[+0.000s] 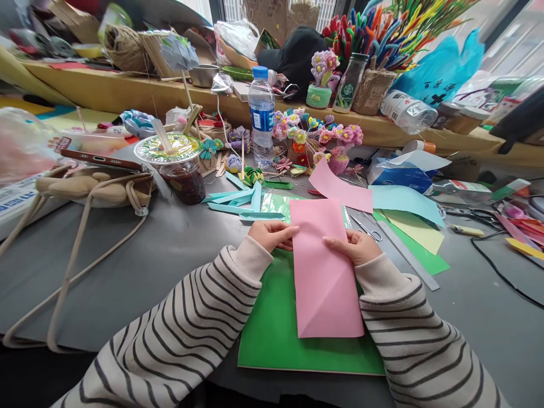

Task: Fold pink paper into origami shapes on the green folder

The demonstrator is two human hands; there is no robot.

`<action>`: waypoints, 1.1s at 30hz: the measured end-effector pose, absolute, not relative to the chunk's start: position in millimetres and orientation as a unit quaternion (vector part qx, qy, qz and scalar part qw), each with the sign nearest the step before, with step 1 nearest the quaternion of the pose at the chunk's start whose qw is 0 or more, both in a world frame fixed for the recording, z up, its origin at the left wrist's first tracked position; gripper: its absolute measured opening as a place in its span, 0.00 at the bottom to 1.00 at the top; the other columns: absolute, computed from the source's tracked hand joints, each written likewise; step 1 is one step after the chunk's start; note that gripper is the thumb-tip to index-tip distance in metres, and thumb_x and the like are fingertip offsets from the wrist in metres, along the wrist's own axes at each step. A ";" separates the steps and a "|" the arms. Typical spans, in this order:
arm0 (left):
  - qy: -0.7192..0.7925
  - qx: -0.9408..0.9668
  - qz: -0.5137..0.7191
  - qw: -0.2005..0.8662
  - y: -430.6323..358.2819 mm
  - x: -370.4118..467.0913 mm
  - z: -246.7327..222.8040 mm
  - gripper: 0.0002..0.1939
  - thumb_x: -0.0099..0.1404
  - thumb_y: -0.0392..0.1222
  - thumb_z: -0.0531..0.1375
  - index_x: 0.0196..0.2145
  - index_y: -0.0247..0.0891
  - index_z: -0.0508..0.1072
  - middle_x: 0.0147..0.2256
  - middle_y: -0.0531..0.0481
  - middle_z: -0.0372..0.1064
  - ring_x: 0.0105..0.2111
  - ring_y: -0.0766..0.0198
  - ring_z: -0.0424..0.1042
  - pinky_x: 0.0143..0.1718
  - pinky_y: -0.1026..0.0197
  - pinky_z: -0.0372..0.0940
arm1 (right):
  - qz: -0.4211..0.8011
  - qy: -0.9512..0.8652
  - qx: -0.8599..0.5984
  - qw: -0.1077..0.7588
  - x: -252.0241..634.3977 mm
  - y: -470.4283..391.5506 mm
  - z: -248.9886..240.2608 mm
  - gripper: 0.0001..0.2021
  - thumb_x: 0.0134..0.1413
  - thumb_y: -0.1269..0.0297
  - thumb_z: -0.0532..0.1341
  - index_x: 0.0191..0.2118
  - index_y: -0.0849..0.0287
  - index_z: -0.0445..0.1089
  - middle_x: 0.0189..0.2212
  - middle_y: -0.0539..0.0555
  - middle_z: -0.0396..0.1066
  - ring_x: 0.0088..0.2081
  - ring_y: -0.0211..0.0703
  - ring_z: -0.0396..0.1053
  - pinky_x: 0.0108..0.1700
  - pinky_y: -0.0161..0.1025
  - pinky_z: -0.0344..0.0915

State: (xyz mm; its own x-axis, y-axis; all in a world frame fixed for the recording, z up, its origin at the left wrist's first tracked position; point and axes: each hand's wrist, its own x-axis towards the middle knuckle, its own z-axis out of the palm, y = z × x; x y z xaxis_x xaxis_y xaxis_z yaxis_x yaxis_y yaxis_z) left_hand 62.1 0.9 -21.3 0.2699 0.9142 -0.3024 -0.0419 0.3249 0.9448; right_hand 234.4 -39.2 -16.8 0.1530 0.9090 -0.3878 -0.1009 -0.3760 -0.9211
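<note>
A pink paper sheet (325,283) with a faint diagonal crease is held upright over the green mat (267,334). My left hand (276,235) pinches its left edge near the top. On the right side, my right hand (355,246) grips the sheet, thumb in front and the other fingers hidden behind it. Just beyond lie folded light-blue strips (238,199) and another pink piece (340,186), curved. Small scissors (368,228) rest to the right of my right hand.
A metal ruler (408,255) lies at the right beside blue paper (406,203) and yellow paper (419,229). An iced drink (185,178) and a phone on a stand (102,161) are at the left. Behind stand a water bottle (261,122) and craft flowers (340,136).
</note>
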 end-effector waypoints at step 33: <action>0.486 0.467 0.434 0.597 2.7 56.9 -22.2 0.11 0.41 0.43 0.64 0.20 0.33 0.70 0.16 0.56 0.66 0.17 0.71 0.66 0.22 0.68 0.66 | 0.558 -0.330 -0.638 0.417 250.3 -39.9 -18.2 0.11 0.24 0.61 0.67 0.20 0.60 0.70 0.18 0.48 0.69 0.22 0.32 0.66 0.22 0.26 0.62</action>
